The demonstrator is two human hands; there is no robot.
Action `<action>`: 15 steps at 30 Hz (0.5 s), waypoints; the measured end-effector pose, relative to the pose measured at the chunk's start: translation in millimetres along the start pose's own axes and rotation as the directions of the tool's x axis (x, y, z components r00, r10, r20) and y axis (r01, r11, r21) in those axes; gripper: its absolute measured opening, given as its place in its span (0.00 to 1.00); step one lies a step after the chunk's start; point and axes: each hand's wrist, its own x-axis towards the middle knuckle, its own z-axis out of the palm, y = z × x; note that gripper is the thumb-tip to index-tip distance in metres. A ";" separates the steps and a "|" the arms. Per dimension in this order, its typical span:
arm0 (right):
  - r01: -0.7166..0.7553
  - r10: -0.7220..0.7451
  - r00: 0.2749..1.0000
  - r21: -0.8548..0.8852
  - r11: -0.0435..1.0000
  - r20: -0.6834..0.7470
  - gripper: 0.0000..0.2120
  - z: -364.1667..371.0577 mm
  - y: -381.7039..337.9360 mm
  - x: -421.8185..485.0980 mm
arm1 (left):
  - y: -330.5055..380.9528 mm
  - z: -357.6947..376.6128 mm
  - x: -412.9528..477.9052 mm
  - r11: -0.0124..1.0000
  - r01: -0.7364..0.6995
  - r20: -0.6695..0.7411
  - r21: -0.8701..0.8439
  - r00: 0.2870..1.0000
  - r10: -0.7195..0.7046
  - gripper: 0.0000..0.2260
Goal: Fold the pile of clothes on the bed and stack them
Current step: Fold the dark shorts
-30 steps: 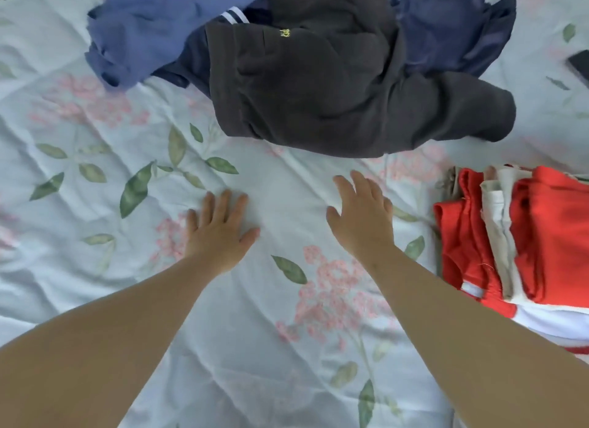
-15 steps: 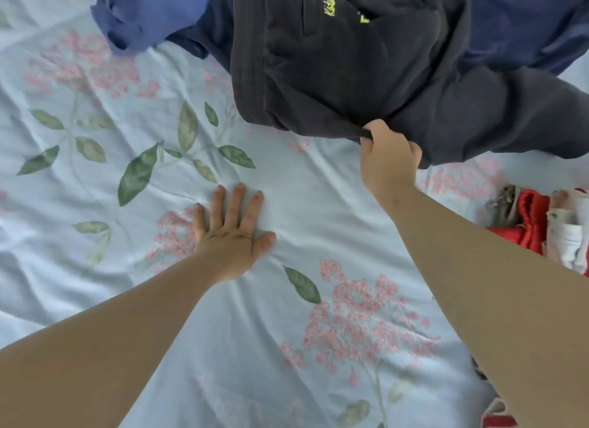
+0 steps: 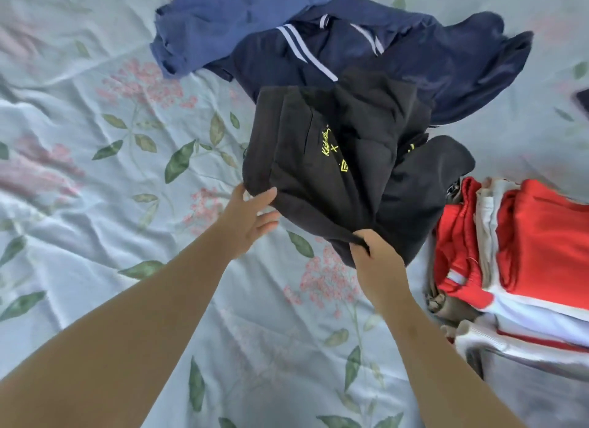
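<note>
My right hand (image 3: 377, 262) pinches the hem of the soft, limp black garment (image 3: 318, 160); my left hand (image 3: 248, 218), fingers spread, should take its near corner.

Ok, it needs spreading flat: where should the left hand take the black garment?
Probably the near-left folded edge of the black garment, from the left: it lies free beside the open left hand, and the right hand grips the near-right corner.

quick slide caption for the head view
Right hand grips a black garment, left hand at its edge, beside a folded red-and-white stack
</note>
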 end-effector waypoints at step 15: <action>-0.060 0.050 0.984 0.053 0.997 0.170 0.07 -71.5 -48.1 -179.1 | 31.3 -9.4 -185.4 0.891 -0.158 -0.081 0.425 0.974 0.211 0.06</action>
